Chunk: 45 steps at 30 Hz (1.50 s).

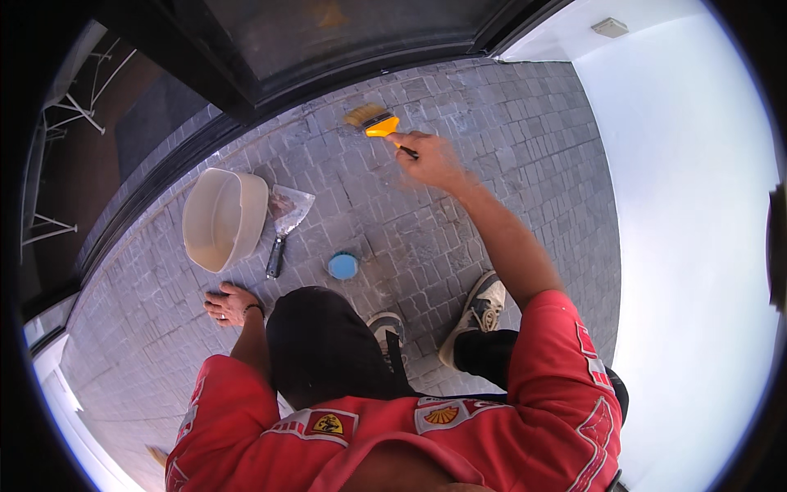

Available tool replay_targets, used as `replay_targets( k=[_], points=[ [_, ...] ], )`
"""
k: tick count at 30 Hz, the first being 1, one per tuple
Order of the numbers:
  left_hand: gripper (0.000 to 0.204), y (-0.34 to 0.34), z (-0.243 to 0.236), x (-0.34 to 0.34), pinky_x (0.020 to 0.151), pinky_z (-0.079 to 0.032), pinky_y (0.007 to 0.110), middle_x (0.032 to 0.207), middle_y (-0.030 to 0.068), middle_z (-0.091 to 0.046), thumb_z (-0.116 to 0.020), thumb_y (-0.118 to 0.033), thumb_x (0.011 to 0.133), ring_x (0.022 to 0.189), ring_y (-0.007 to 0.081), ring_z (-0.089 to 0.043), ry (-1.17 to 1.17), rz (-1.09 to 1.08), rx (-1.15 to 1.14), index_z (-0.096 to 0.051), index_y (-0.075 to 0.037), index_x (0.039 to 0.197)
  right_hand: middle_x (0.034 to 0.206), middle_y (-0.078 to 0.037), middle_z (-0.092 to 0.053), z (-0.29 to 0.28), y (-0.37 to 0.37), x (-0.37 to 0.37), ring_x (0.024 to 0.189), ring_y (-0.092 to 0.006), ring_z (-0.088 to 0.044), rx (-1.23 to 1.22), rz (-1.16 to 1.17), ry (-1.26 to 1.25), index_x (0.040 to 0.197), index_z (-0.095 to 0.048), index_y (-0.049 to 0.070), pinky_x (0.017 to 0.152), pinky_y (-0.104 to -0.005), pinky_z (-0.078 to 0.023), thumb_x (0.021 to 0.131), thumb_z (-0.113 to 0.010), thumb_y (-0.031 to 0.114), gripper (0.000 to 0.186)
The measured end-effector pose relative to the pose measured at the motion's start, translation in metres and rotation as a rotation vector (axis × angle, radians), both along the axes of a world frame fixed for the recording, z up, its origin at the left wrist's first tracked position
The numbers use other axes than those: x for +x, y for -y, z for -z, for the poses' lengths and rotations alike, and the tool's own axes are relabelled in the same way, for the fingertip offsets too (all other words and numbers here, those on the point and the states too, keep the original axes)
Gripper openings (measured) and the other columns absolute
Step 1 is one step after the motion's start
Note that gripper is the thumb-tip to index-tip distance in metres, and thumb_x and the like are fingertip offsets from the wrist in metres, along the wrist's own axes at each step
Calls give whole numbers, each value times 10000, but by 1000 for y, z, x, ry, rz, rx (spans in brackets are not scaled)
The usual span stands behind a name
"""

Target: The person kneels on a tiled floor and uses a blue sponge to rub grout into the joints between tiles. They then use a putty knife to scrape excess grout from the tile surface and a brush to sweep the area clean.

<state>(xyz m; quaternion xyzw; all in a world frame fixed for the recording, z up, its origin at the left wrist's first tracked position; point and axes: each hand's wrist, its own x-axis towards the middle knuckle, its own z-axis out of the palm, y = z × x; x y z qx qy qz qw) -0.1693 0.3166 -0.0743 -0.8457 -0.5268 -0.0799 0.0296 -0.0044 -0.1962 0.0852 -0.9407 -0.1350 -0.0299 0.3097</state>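
My right hand is closed round the handle of a wide paintbrush, yellow and black with pale bristles. Its bristles are low over the grey paving, or touching it; I cannot tell which. My left hand rests on the paving with its fingers stretched out, holding nothing. Just beyond that hand stands a cream plastic tub, with little to be made out inside. A broad scraper with a black handle lies to the tub's right, its blade smeared. Farther right sits a small round blue thing, perhaps a lid.
Grey block paving spreads all round me. A dark-framed glass door or window borders it at the far side and left. On the right rises a white wall. My shoes are close by, below the right arm.
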Motion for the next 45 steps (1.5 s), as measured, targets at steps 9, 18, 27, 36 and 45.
replay_targets(
  k=[9, 18, 27, 36, 45],
  points=[
    [715, 2, -3, 0, 1194, -179, 513, 1624, 132, -294, -315, -588, 1008, 1496, 305, -257, 17, 10, -15, -330, -129, 1557, 1059, -215, -728, -16, 147, 57, 926, -363, -704, -197, 733, -63, 1206, -729, 105, 825, -380, -530, 890, -600, 286, 387],
    [704, 0, -2, -1, 1195, -171, 515, 1627, 131, -288, -316, -583, 1012, 1500, 304, -247, -4, 6, -34, -315, -144, 1562, 1003, -243, -716, -3, 157, 52, 971, -412, -688, -206, 642, -127, 1226, -717, 124, 876, -414, -534, 885, -589, 351, 429],
    [696, 2, -3, -1, 1195, -171, 522, 1622, 132, -298, -337, -580, 1008, 1500, 299, -248, 30, 22, -31, -327, -154, 1559, 1031, -242, -713, 8, 163, 68, 1003, -407, -683, -250, 663, -115, 1220, -722, 137, 884, -440, -532, 876, -598, 374, 436],
    [692, 1, -3, -3, 1192, -174, 531, 1621, 138, -296, -345, -573, 1010, 1500, 312, -245, 39, 36, -18, -333, -146, 1556, 978, -246, -712, 16, 72, 57, 885, -374, -711, -144, 604, -117, 1209, -712, 62, 804, -416, -548, 862, -612, 318, 442],
    [691, -1, -1, -2, 1190, -178, 528, 1616, 149, -308, -353, -569, 1010, 1497, 315, -250, 39, 38, -18, -338, -143, 1554, 911, -171, -737, 6, -33, 5, 757, -288, -704, 111, 72, -56, 1209, -723, 85, 704, -367, -547, 857, -653, 212, 381]
  ],
)
